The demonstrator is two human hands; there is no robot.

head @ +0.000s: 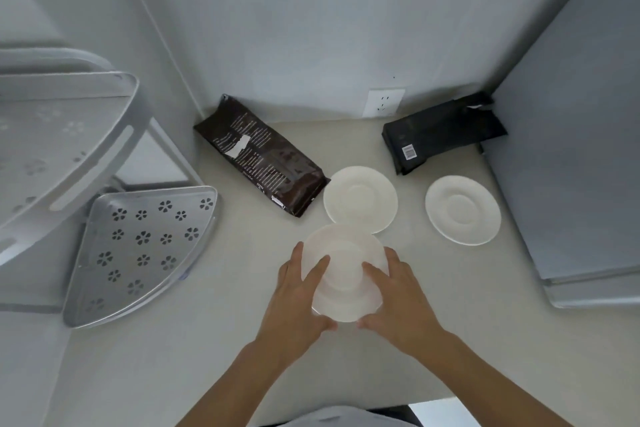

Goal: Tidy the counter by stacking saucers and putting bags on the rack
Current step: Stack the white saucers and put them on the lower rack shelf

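While gripped: saucer stack (343, 274) is clasped by left hand (300, 291) and right hand (398, 295), fingers curled on rims.
Saucers at 12 o'clock: one (360, 199); another (463, 210) at 2.

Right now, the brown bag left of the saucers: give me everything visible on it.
The brown bag is a long, glossy dark-brown foil-looking pouch lying flat on the counter, angled from the back wall down toward the middle saucer. Small white print covers its upper face, with a torn white label patch. Its far end is folded. Its near end sits close to that saucer; contact unclear. Neither of the hands touches it.
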